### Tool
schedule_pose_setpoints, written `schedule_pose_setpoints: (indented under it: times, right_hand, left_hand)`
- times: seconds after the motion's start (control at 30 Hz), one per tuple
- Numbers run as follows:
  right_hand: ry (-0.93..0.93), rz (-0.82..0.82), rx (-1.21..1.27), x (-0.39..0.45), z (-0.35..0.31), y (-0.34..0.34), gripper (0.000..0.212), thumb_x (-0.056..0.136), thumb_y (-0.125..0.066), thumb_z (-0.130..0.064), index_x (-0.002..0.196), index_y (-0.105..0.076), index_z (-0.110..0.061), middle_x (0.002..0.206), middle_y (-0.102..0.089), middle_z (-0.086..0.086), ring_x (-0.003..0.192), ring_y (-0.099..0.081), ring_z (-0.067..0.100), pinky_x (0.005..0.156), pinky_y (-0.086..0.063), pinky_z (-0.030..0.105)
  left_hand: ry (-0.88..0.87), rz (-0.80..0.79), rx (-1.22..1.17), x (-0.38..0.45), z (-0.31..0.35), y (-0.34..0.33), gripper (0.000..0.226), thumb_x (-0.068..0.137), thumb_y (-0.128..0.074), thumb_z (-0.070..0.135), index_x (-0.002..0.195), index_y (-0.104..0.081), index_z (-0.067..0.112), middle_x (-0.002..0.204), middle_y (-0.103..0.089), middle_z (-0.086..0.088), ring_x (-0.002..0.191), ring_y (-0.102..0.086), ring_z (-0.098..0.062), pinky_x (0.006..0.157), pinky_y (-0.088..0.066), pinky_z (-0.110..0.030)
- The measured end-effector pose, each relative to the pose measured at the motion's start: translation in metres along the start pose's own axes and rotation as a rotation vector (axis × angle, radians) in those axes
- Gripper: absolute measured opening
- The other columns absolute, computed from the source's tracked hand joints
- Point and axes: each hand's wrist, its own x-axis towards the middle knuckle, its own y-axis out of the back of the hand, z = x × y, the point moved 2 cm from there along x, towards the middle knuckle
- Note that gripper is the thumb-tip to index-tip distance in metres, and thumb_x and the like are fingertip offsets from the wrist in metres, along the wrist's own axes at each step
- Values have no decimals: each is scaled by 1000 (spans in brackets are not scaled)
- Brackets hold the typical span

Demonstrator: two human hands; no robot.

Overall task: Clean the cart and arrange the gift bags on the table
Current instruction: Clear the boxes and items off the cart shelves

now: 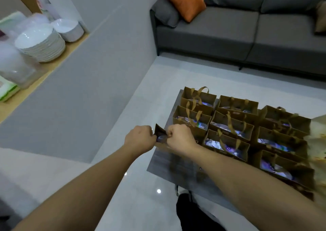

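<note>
Several brown paper gift bags (232, 126) with ribbon handles stand in rows on a low grey table (164, 162); shiny purple and silver packets show inside them. At the table's near left corner I hold one more brown gift bag (160, 131) by its top. My left hand (140, 139) grips the bag's left side. On its right side my right hand (180, 136) is curled round the edge. My forearms hide the lower part of this bag. No cart is in view.
A grey sofa (247, 29) with an orange cushion (185, 1) stands behind the table. On the left, a wooden shelf (58, 61) carries stacked white plates (42, 44), bowls and plastic containers. Glossy white floor surrounds the table. A pale blurred object (317, 142) sits at the right edge.
</note>
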Motion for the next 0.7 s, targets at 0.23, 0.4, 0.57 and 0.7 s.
schedule_pose_setpoints:
  times: [0.23, 0.4, 0.57, 0.7]
  right_hand:
    - [-119, -96, -104, 57, 47, -14, 10, 88, -60, -12, 90, -68, -17, 91, -66, 8, 89, -65, 30, 79, -57, 39]
    - [-214, -95, -194, 77, 73, -14, 7, 92, -59, -20, 86, -60, -24, 94, -65, 6, 94, -63, 32, 84, -50, 38]
    - [-252, -60, -206, 91, 85, -12, 7, 91, -61, -23, 93, -65, -17, 95, -66, 7, 94, -63, 30, 84, -51, 40]
    - [-278, -33, -197, 97, 87, -9, 7, 91, -62, -18, 92, -68, -15, 88, -67, 7, 88, -66, 29, 79, -58, 43]
  left_hand:
    - [9, -98, 33, 51, 2, -22, 31, 98, -51, 36, 120, -66, 20, 114, -67, -5, 102, -62, -27, 79, -47, -30]
    - [-20, -128, 38, 78, 14, -24, 31, 99, -50, 36, 121, -66, 20, 112, -68, -5, 96, -62, -24, 79, -50, -31]
    - [-82, -143, 60, 97, 31, -30, 30, 103, -51, 35, 122, -65, 18, 114, -68, -4, 94, -62, -20, 76, -47, -28]
    - [-151, -159, 81, 100, 39, -29, 26, 103, -51, 33, 121, -65, 19, 112, -67, -4, 89, -57, -18, 73, -43, -28]
